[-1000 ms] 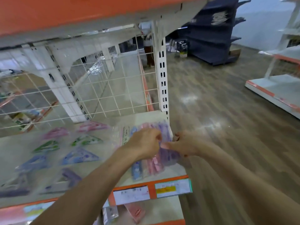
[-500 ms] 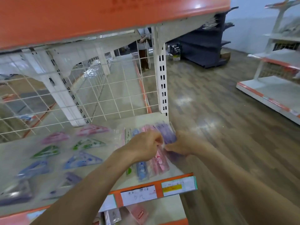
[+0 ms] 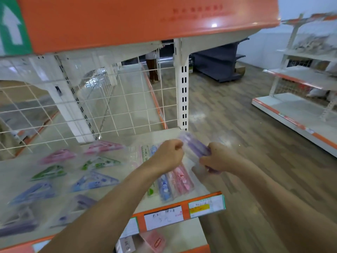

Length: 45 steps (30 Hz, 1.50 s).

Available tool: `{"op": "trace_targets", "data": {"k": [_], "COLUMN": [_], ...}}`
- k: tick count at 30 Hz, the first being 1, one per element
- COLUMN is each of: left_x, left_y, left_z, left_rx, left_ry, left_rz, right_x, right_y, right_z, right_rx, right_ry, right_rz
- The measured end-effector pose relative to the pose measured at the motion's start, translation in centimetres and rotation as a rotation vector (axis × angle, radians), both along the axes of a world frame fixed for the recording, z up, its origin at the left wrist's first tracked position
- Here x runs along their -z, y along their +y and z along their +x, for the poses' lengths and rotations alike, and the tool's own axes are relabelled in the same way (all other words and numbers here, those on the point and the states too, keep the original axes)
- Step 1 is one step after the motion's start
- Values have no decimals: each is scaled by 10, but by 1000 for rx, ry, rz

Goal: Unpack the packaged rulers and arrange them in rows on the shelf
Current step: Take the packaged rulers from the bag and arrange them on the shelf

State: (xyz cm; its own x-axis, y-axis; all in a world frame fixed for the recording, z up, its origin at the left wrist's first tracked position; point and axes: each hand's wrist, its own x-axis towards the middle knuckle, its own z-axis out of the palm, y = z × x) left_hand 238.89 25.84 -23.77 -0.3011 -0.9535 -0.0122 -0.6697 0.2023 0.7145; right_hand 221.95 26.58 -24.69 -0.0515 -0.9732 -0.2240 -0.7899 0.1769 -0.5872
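Observation:
A clear plastic pack of purple rulers (image 3: 196,147) is held above the right end of the white shelf (image 3: 116,194). My left hand (image 3: 168,156) pinches the pack's clear wrapper at its left side. My right hand (image 3: 218,157) grips the pack's lower right end. Under my hands, pink, blue and green straight rulers (image 3: 173,181) lie side by side on the shelf. To the left, packaged triangle rulers (image 3: 94,180) in pink, green, blue and purple lie in rows.
An orange-fronted shelf (image 3: 145,19) hangs overhead. A white wire grid (image 3: 109,106) backs the shelf, with an upright post (image 3: 183,92) at its right. Price labels (image 3: 164,216) line the orange front edge. Small packs (image 3: 153,240) lie on the shelf below. Wooden floor and other racks (image 3: 300,110) lie to the right.
My hands have pulled slightly apart, and the purple pack has come up off the other rulers and swung right. The camera has tilted upward.

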Motion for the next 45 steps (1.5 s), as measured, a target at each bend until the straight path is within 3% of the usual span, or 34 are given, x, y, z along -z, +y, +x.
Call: {"op": "trace_targets", "data": {"k": [2, 5, 9, 13, 17, 20, 26, 30, 32, 34, 39, 43, 45], "left_x": [-9, -20, -21, -24, -32, -34, -16, -15, -12, -10, -15, -22, -30], "left_y": [-3, -10, -30, -38, -33, -31, -26, -21, -17, -12, -19, -34, -42], "left_z": [-5, -19, -31, -33, -35, -42, -51, -62, -66, -65, -61, -49, -39], "left_rx": [-129, -245, -503, -457, -282, -195, -315, -354, -359, -385, -442, -496, -440], "left_ry": [325, 723, 1073, 1102, 1050, 877, 701, 639, 631, 669, 741, 1080, 1194], "left_rz": [244, 595, 562, 390, 221, 99, 125, -29, -70, -12, 83, 385, 557], "right_x": [-6, -12, -12, -21, -21, -13, 19, 17, 17, 22, 30, 27, 12], "right_y": [5, 9, 5, -1, -13, -18, -16, -16, -11, -6, -13, -19, -17], "right_z": [7, 26, 42, 34, 27, 23, 23, 27, 28, 26, 28, 19, 15], "right_rx": [14, -82, -131, -230, -233, -168, -87, -71, -125, -176, -137, -193, -210], "right_ry": [-79, -18, -24, -280, -301, -349, -430, -460, -357, -331, -355, -221, -394], "right_rz": [-89, -194, -346, -322, -435, -504, -467, -571, -518, -460, -567, -486, -413]}}
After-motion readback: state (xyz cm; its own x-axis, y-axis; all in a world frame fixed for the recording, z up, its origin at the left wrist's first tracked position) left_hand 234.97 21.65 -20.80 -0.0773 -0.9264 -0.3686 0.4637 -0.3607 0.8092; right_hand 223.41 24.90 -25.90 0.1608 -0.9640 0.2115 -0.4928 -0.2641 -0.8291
